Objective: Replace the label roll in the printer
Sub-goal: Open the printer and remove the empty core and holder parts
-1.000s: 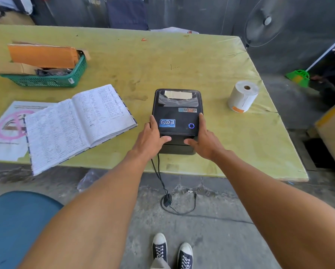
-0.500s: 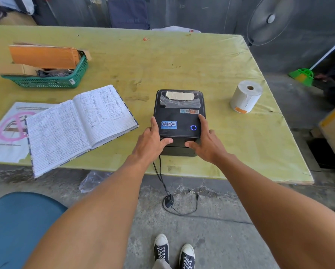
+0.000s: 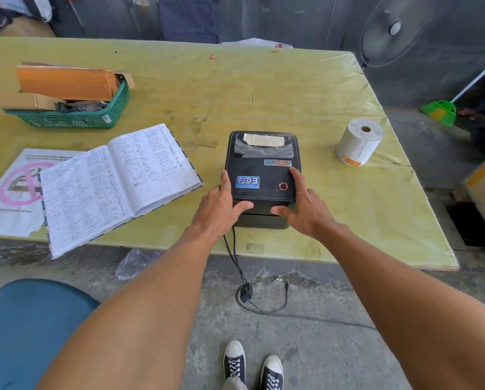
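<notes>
Down at the bottom, a pair of dark sneakers (image 3: 252, 367) with white laces stand on the concrete floor, and a blue seat (image 3: 24, 327) sits at the lower left. A black cable (image 3: 235, 257) drops off the tabletop (image 3: 264, 94) edge to a small adapter on the floor. Both bare arms reach forward. The left hand (image 3: 221, 205) lies on the printer (image 3: 262, 178) at its near left corner, fingers spread, thumb laid across the front edge, clasping nothing. The right hand (image 3: 306, 206) mirrors it on the near right corner, index finger stretched up the lid, thumb on the front edge, also open and flat. The printer is black, lid down, near the front edge of the yellow-green tabletop. A blue sticker on its lid reads something like "003", though I cannot be sure; a round button glows red beside it, and small coloured badges above are too small to read. Letters "pri" peek out by the left thumb. Left of it lies an open ledger (image 3: 114, 184), handwriting illegible, overlapping a sheet (image 3: 10, 187) with a pink prohibition circle. To the right, well apart from the printer, a white label roll (image 3: 358, 142) stands on end with an orange patch. Farther left, a green basket (image 3: 75, 111) holds brown envelopes and cardboard. Beyond the tabletop: a fan (image 3: 393, 29) and a dark chair (image 3: 189, 19).
</notes>
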